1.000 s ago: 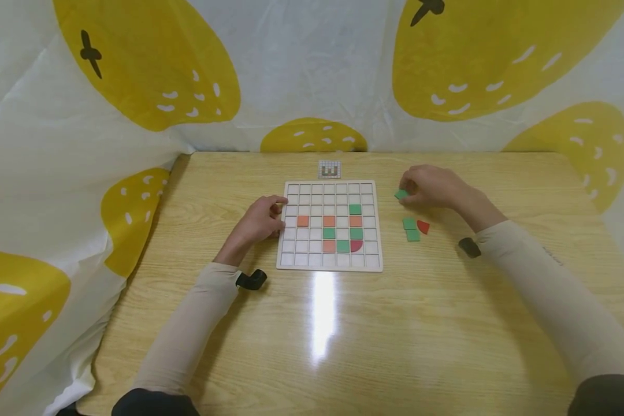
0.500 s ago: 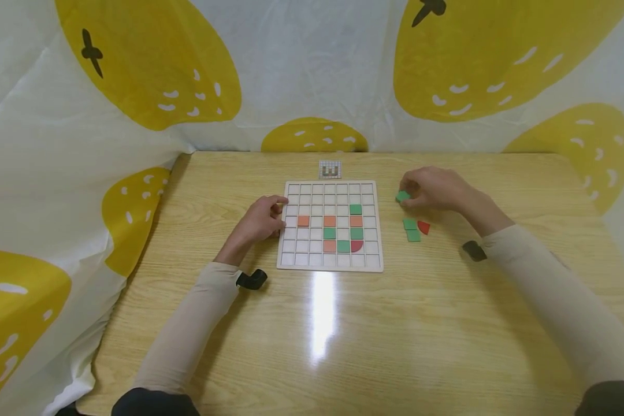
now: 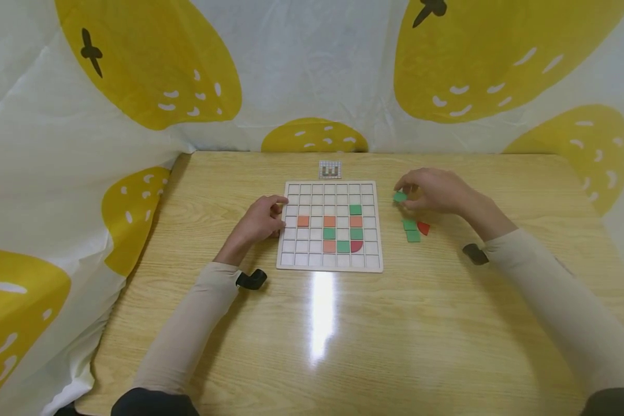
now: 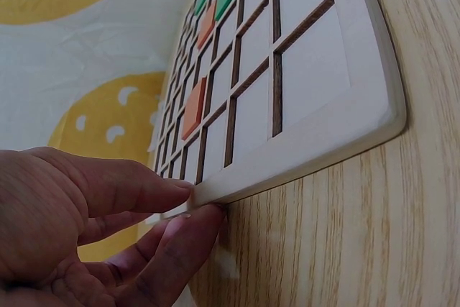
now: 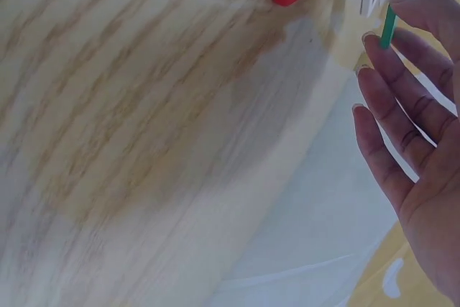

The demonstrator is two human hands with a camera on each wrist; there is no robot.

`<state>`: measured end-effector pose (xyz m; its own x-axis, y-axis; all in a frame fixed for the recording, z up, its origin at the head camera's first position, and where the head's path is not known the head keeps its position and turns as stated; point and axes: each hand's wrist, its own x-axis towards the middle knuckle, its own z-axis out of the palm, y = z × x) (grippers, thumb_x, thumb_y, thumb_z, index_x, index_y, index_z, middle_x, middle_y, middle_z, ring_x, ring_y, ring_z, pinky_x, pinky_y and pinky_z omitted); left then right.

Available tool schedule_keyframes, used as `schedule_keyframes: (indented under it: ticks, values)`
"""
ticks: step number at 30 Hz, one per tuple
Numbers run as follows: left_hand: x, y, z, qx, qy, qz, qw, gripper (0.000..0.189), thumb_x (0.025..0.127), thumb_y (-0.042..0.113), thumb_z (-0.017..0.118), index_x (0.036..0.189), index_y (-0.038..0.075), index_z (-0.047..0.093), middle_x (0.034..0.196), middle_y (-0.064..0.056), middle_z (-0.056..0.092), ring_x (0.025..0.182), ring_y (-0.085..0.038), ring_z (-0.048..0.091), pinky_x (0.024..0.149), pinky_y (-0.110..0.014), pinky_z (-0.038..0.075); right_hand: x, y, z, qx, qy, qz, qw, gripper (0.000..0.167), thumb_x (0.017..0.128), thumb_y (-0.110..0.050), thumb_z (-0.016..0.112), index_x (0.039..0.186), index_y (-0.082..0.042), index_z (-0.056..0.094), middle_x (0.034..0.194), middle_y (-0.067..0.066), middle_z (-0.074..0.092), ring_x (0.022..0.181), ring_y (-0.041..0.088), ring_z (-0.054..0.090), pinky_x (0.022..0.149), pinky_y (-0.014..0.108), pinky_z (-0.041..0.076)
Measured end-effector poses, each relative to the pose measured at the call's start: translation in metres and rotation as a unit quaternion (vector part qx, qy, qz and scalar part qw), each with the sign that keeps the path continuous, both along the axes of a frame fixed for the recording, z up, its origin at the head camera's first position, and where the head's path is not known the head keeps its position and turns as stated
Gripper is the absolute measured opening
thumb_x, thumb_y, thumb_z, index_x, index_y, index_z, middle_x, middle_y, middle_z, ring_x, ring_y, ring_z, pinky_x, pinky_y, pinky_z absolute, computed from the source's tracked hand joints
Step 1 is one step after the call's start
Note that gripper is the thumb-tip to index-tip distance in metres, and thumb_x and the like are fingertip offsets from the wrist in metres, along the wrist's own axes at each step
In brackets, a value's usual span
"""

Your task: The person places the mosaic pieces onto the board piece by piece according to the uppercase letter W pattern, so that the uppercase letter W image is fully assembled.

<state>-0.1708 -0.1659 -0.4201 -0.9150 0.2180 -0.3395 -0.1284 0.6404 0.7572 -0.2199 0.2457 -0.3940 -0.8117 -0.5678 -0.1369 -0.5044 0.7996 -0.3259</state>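
Keep the green tile [image 3: 400,197], right of centre in the head view, pinched by its edges in the right hand [image 3: 439,188]; the grip is narrow, thumb against fingertip, and the right wrist view shows the tile edge-on at upper right with the remaining fingers spread clear. Light pressure is advisable, since so thin a piece could tilt or slip. If seating it in a cell of the pale board [image 3: 312,268] at frame centre, bring it in level, align its sides with the dividers, then release. Use the left hand [image 3: 260,221], whose relaxed, separated fingertips touch the board's left edge, to check sliding; firm pushing should be unnecessary. Avoid disturbing the two loose green tiles [image 3: 412,236] and the red quarter-round piece [image 3: 423,228] on the worktop [image 3: 395,323], just below the right hand in the frame. Relative to half a second earlier, the held tile lies slightly farther left and the right fingers reach out more; the left hand, the board and its seated pieces [image 3: 356,210] show no change.
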Motion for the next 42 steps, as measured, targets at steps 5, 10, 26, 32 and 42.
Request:
schedule_keyframes:
  ticks: [5, 10, 26, 32, 42]
  values:
    - [0.000, 0.001, -0.001, -0.001, -0.001, -0.001, 1.0000, 0.059, 0.092, -0.005, 0.066, 0.147, 0.007, 0.050, 0.122, -0.016, 0.048, 0.093, -0.026, 0.053, 0.066, -0.029, 0.055, 0.004, 0.000, 0.002, -0.007, 0.009, 0.013, 0.9999, 0.023, 0.085, -0.019, 0.076, 0.108, -0.015, 0.076, 0.102, -0.001, 0.073, 0.096, 0.022, 0.066, 0.080, 0.048, 0.054]
    - [0.001, 0.001, 0.001, 0.005, -0.003, 0.001, 1.0000, 0.058, 0.093, -0.005, 0.066, 0.147, 0.007, 0.050, 0.122, -0.016, 0.048, 0.092, -0.026, 0.053, 0.067, -0.031, 0.056, 0.005, -0.001, 0.000, -0.018, 0.003, 0.023, 0.9996, 0.018, 0.086, -0.017, 0.077, 0.103, -0.013, 0.077, 0.101, 0.000, 0.074, 0.099, 0.025, 0.068, 0.086, 0.050, 0.054]
    - [0.001, 0.002, 0.003, -0.003, -0.011, 0.005, 0.9999, 0.059, 0.093, -0.004, 0.066, 0.148, 0.009, 0.050, 0.124, -0.016, 0.048, 0.095, -0.027, 0.053, 0.070, -0.033, 0.056, 0.007, 0.005, -0.017, 0.001, -0.037, 0.046, 0.9983, 0.019, 0.084, -0.020, 0.082, 0.102, -0.021, 0.077, 0.104, -0.003, 0.069, 0.100, 0.021, 0.064, 0.088, 0.048, 0.054]
    - [0.000, 0.002, 0.002, 0.000, -0.004, 0.003, 1.0000, 0.059, 0.093, -0.004, 0.066, 0.148, 0.008, 0.050, 0.123, -0.016, 0.048, 0.094, -0.027, 0.053, 0.068, -0.032, 0.056, 0.007, 0.003, -0.015, 0.009, -0.035, 0.057, 0.9977, 0.026, 0.085, -0.020, 0.081, 0.111, -0.021, 0.076, 0.101, -0.002, 0.067, 0.096, 0.020, 0.062, 0.084, 0.048, 0.054]
    - [0.000, 0.000, -0.001, 0.000, 0.003, -0.002, 1.0000, 0.059, 0.092, -0.004, 0.067, 0.147, 0.007, 0.051, 0.121, -0.016, 0.049, 0.094, -0.027, 0.053, 0.067, -0.030, 0.056, 0.003, 0.005, -0.019, 0.006, -0.029, 0.065, 0.9975, 0.022, 0.084, -0.023, 0.084, 0.105, -0.022, 0.077, 0.103, -0.004, 0.068, 0.099, 0.020, 0.063, 0.087, 0.048, 0.053]
